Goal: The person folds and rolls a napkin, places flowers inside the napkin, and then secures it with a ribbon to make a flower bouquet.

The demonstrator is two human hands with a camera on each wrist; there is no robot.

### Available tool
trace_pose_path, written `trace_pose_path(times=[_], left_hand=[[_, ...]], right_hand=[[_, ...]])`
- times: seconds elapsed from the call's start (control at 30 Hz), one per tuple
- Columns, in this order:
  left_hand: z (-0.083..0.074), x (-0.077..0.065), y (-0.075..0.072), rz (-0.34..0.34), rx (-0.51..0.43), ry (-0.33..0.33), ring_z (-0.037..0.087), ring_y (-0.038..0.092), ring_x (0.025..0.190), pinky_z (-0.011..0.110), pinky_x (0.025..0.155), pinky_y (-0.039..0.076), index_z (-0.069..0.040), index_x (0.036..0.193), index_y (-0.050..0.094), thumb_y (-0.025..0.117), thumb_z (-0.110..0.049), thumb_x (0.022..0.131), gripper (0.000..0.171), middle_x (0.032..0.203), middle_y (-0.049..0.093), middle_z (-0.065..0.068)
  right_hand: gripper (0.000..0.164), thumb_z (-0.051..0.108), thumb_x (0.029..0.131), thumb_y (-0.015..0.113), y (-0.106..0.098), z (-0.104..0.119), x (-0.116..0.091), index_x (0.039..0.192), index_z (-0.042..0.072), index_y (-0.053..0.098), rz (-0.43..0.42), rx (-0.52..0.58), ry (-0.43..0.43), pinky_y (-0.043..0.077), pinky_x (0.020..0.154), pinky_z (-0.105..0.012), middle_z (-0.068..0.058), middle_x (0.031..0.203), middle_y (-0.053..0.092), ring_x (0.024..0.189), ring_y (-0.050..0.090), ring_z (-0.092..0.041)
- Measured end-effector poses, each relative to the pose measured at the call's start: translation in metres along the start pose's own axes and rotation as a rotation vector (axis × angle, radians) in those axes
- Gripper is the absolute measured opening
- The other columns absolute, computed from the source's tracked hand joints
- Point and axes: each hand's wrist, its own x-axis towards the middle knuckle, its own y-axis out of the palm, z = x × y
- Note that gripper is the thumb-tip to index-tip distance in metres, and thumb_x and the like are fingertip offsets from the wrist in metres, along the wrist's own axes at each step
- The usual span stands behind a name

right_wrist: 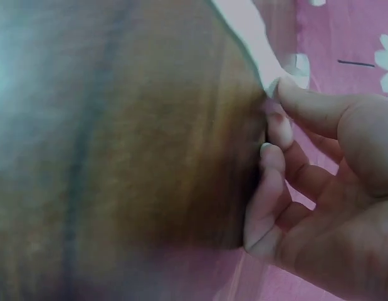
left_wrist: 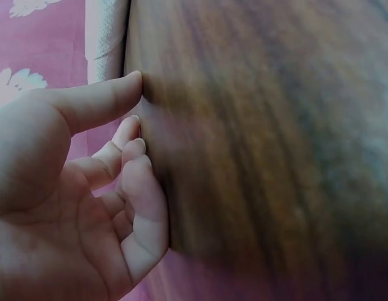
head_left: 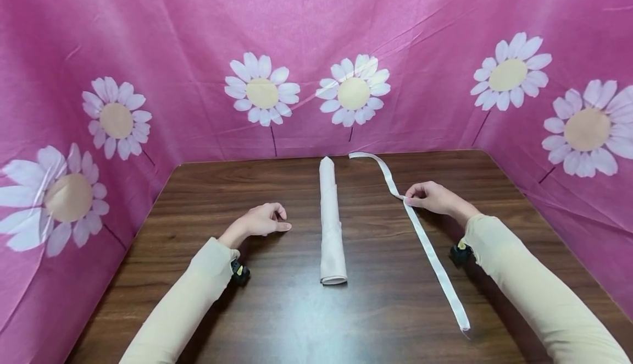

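Note:
A rolled-up pale cloth (head_left: 331, 226) lies lengthwise down the middle of the wooden table, its round open end toward me. To its right a long white fabric strap (head_left: 435, 259) stretches from the back edge toward the front, curving at its far part. My right hand (head_left: 432, 197) pinches this strap partway along, between thumb and fingertips; the right wrist view shows the strap (right_wrist: 250, 37) bending at the thumb tip. Left of the roll, my left hand (head_left: 262, 219) rests on the tabletop with loosely curled fingers and holds nothing. The roll (left_wrist: 106, 41) shows beyond that thumb in the left wrist view.
The brown wood-grain table (head_left: 277, 309) reaches back to a pink curtain (head_left: 306, 12) printed with large white daisies, which closes off the back and both sides. Small black wrist cameras hang under both sleeves, close above the table.

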Motion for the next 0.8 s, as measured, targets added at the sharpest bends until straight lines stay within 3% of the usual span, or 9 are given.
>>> trace_pose_path(times=[0.13,0.37,0.47,0.63,0.8], left_hand=[[-0.002,0.003,-0.003,0.023,-0.071,-0.015,0.013,0.051,0.062,0.028,0.056,0.049,-0.008,0.102,0.059,0.076,-0.025,0.092,0.026,0.075,0.053,0.0],[0.0,0.004,-0.006,-0.031,-0.144,0.006,0.017,0.057,0.061,0.031,0.055,0.055,-0.005,0.107,0.061,0.07,-0.02,0.097,0.02,0.08,0.06,0.007],[-0.002,0.005,-0.01,-0.043,-0.153,0.068,0.021,0.062,0.066,0.033,0.059,0.057,-0.002,0.112,0.06,0.067,-0.017,0.098,0.022,0.088,0.066,0.011],[-0.016,0.008,-0.018,-0.058,-0.143,0.219,0.033,0.065,0.081,0.042,0.068,0.056,0.005,0.116,0.059,0.064,-0.013,0.1,0.025,0.097,0.067,0.016],[-0.035,0.012,-0.028,-0.09,-0.129,0.263,0.033,0.064,0.09,0.043,0.075,0.055,0.003,0.122,0.059,0.065,-0.016,0.1,0.029,0.107,0.066,0.013]], right_hand=[[0.012,0.011,0.1,0.065,-0.003,0.002,0.004,0.097,-0.001,0.068,0.018,0.053,0.024,0.038,0.069,-0.028,-0.001,0.08,0.06,0.075,0.049,-0.016],[0.017,0.011,0.104,0.057,-0.005,0.019,0.008,0.105,-0.005,0.062,0.094,0.157,0.051,0.043,0.058,-0.027,-0.008,0.082,0.061,0.07,0.054,-0.017],[0.019,0.011,0.106,0.053,-0.009,0.035,0.009,0.108,-0.006,0.061,0.118,0.165,0.027,0.046,0.059,-0.031,-0.012,0.091,0.063,0.075,0.057,-0.021],[0.021,0.011,0.108,0.049,-0.015,0.064,0.018,0.11,-0.006,0.06,0.152,0.177,-0.023,0.048,0.061,-0.033,-0.015,0.091,0.062,0.076,0.057,-0.022],[0.022,0.012,0.108,0.048,-0.021,0.102,0.029,0.113,-0.005,0.061,0.184,0.197,-0.062,0.051,0.064,-0.035,-0.016,0.092,0.062,0.078,0.059,-0.023]])
